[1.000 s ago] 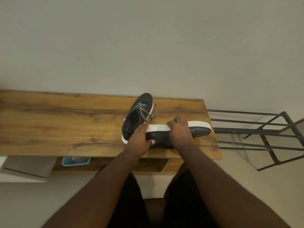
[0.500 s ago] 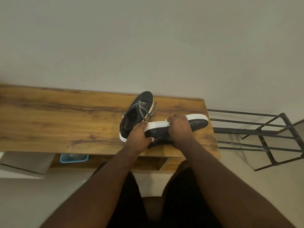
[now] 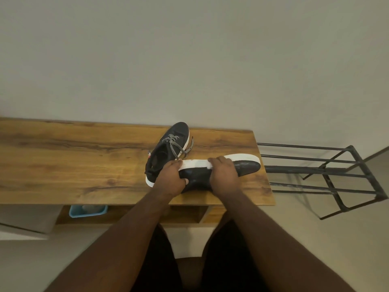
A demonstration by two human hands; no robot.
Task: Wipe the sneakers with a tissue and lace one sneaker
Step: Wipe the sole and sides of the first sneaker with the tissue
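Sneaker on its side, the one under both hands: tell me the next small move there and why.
Probably slide the right hand along the white sole edge toward the toe. A bit of white tissue shows under its fingers, the left hand steadies the heel end, and the sneaker on its side has sole strip ahead of the tissue that looks unwiped.

The near sneaker is glossy black with a white sole, and a scrap of white tissue shows at its sole edge. The far sneaker is matt black with a white sole rim, a small red and white tab at its side, and laces patterned in black and white checks. The table is warm orange-brown wood with darker grain streaks, the rack beside it black, the tub under the table light blue, and the wall plain pale grey-beige.
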